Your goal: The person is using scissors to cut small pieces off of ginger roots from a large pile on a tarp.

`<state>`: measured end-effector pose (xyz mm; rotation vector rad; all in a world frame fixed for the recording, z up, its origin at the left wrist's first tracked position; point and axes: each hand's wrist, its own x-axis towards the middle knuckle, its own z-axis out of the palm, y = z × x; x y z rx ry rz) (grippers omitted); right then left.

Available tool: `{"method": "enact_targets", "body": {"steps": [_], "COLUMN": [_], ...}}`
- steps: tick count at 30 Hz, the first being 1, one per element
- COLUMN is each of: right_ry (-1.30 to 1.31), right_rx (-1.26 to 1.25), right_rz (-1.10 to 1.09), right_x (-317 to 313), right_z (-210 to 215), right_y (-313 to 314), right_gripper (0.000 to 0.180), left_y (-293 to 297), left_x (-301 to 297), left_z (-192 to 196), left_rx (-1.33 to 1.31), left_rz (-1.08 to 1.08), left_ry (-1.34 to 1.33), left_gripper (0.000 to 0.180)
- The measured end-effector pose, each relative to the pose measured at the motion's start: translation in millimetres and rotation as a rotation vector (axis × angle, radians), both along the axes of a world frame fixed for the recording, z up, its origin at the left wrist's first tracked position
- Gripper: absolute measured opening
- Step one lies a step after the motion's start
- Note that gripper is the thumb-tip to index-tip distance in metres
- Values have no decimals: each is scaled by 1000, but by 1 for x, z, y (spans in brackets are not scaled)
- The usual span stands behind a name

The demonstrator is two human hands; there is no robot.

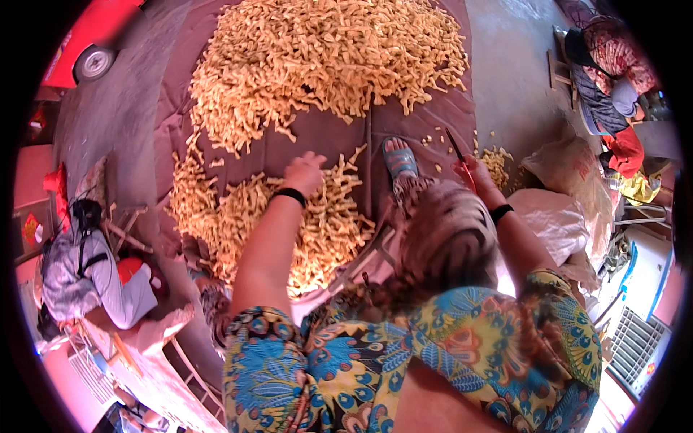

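Observation:
My left hand [304, 174] is over the near pile of yellow-tan, knobby, branching root-like pieces [267, 209]. Its fingers look slightly apart, and no piece shows in them. In my right hand [474, 173] is a slim knife [455, 144] with a dark blade and what looks like a red handle, its tip pointing away from me. Beneath and beside that hand lie small cut bits [495, 164] in a little heap. Across the cloth spreads a much larger pile of the same pieces [325, 58].
The piles rest on a brown cloth [289, 144]. My sandalled foot [399, 157] is between my hands. Pale sacks [548, 216] stand at the right. One person [101, 267] sits at left, another [613, 65] at far right. A red vehicle [86, 43] is at the far left.

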<state>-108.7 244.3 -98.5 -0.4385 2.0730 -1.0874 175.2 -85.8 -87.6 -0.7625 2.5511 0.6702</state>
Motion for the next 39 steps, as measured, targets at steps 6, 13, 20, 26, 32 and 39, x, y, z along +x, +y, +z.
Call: {"method": "enact_targets", "body": {"steps": [6, 13, 20, 26, 32, 39], "right_ry": [175, 212, 345, 129, 56, -206], "right_rx": [149, 191, 60, 133, 178, 148], "right_rz": [195, 463, 514, 306, 300, 160], "right_x": [-29, -16, -5, -2, 5, 3], "right_z": [-33, -46, -24, -3, 11, 13], "right_y": [-108, -149, -142, -133, -155, -152], "right_gripper": [9, 19, 14, 13, 14, 16], "left_y": [40, 38, 28, -19, -214, -279], "left_x": [-72, -11, 85, 85, 72, 56], "left_z": [-113, -127, -77, -17, -82, -198], "left_rx": [-128, -58, 244, 444, -38, 65], "left_rz": [-209, -377, -254, -90, 610, 1023], "left_ry": [55, 140, -68, -284, 289, 360], "left_gripper": [54, 46, 39, 21, 71, 94]}}
